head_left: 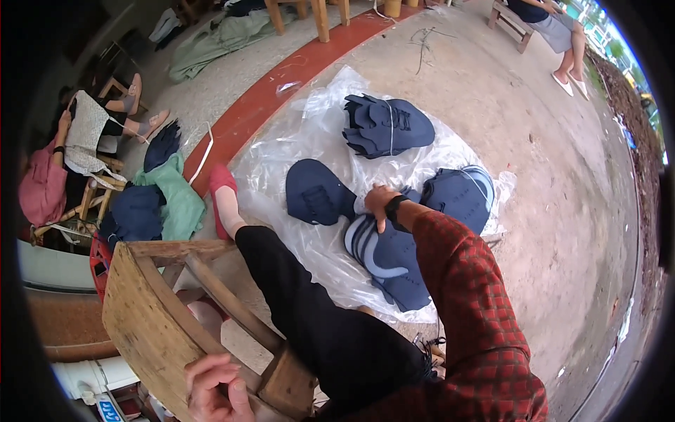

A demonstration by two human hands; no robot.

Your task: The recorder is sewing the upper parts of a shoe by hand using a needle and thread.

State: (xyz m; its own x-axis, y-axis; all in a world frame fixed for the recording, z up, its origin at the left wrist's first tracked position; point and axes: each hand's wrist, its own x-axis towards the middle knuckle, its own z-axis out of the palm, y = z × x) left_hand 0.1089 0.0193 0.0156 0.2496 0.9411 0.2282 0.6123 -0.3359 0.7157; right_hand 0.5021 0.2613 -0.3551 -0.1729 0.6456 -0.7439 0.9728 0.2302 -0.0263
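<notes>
Navy cut pieces [397, 253], right hand [382, 204] touching, blue label [107, 409], white marks

- Informal workshop, apparently open-air, on a concrete floor [555, 239]
- Stacked navy cut pieces [415, 130] on plastic sheeting [267, 165]
- Wooden stool [144, 316], seated person [46, 186] nearby

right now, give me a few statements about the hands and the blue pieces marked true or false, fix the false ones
1. The right hand is among dark blue pieces. True.
2. The left hand rests on the clear plastic sheet. False; the left hand is by the wooden stool.
3. The farthest bundle on the sheet has a pale tie around it. True.
4. The right sleeve is plain green. False; the right sleeve is patterned red.
</notes>
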